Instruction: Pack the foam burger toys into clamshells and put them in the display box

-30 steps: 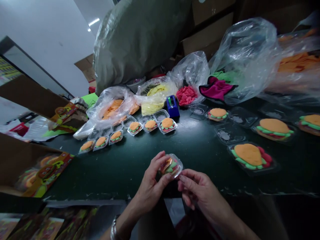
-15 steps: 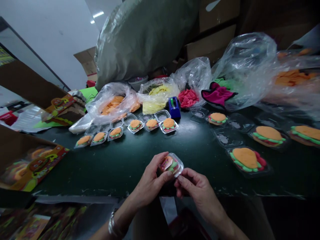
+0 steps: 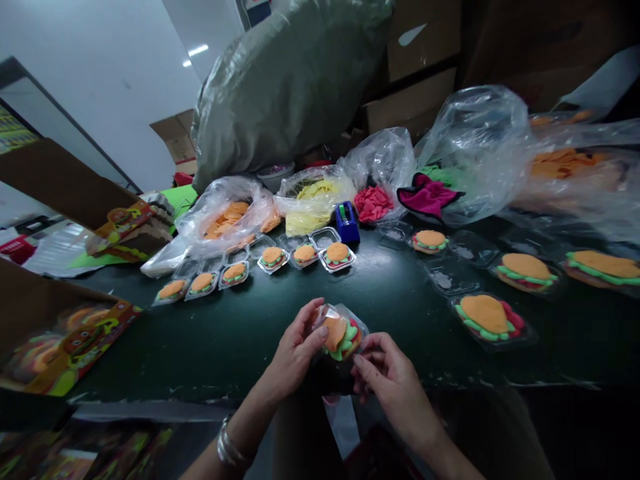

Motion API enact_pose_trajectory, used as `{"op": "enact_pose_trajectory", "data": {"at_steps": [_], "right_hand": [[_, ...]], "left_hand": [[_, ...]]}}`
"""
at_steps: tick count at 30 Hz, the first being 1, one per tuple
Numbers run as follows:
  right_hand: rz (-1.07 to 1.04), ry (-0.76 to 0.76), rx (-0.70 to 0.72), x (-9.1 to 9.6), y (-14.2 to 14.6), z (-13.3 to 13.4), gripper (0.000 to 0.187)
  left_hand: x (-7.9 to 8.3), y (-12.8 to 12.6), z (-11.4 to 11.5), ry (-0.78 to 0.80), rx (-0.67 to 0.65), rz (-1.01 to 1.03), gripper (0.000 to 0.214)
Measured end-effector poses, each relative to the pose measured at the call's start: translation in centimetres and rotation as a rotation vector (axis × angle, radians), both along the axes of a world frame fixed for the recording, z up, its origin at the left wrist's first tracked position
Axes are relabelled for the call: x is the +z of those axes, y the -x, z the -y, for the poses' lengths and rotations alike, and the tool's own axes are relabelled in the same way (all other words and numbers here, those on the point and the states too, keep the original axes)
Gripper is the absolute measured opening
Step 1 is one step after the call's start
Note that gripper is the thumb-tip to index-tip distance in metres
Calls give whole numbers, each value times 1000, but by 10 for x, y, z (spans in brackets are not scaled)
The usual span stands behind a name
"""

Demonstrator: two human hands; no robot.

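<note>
My left hand [image 3: 296,347] grips a small clear plastic clamshell box [image 3: 361,323] from its left side, thumb over the near face. Inside it sits a toy-like hamburger [image 3: 341,337] with an orange bun, green frill and red bits. At the box's right edge, my right hand [image 3: 385,373] has its thumb and forefinger pinched against the near corner, the other fingers curled below. Beyond my hands stand open clamshells, each with a similar hamburger [image 3: 337,253]. Larger hamburgers in clear trays lie to the right, the nearest a heart-shaped one [image 3: 487,316].
Plastic bags of orange pieces [image 3: 227,220], yellow pieces [image 3: 317,190] and red pieces [image 3: 373,203] line the back. A blue tape dispenser [image 3: 347,223] and a magenta cloth [image 3: 430,197] are among them. A printed display carton [image 3: 83,350] with packed hamburgers stands at left.
The box has tipped in my left hand: its printed label no longer shows, and the hamburger's orange and green side does. My right fingertips have shifted slightly downward at its edge.
</note>
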State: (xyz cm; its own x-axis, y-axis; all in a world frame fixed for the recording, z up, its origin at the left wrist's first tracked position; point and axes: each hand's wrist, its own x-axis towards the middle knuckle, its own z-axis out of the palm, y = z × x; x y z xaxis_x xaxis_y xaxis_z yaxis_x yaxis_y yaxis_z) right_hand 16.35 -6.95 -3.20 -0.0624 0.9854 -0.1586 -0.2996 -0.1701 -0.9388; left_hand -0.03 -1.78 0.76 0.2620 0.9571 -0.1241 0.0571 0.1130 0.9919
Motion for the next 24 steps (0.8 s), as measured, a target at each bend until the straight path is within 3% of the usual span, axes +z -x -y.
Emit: {"op": "enact_pose_trajectory", "data": {"at_steps": [5,9,11,14,20,24], "right_hand": [[213,-15,-34,-3,-17,8,30],[684,-271,-173,-3,-30,8,26],[876,-485,-184,-1,-30,1,42],[1037,-707,-73,0,-25,-12,75],[1140,-749,51,-13,-24,-24,78],[1159,-760,88,-17,-29,-21,86]], "left_hand": [[3,6,-7,79,-43,134,51],[4,8,-13,144,-40,154,47],[6,7,-15,140,-43,146,46],[7,5,-20,174,-32,173,44],[2,10,-36,444,-11,385,35],[1,8,-35,400,16,394,34]]}}
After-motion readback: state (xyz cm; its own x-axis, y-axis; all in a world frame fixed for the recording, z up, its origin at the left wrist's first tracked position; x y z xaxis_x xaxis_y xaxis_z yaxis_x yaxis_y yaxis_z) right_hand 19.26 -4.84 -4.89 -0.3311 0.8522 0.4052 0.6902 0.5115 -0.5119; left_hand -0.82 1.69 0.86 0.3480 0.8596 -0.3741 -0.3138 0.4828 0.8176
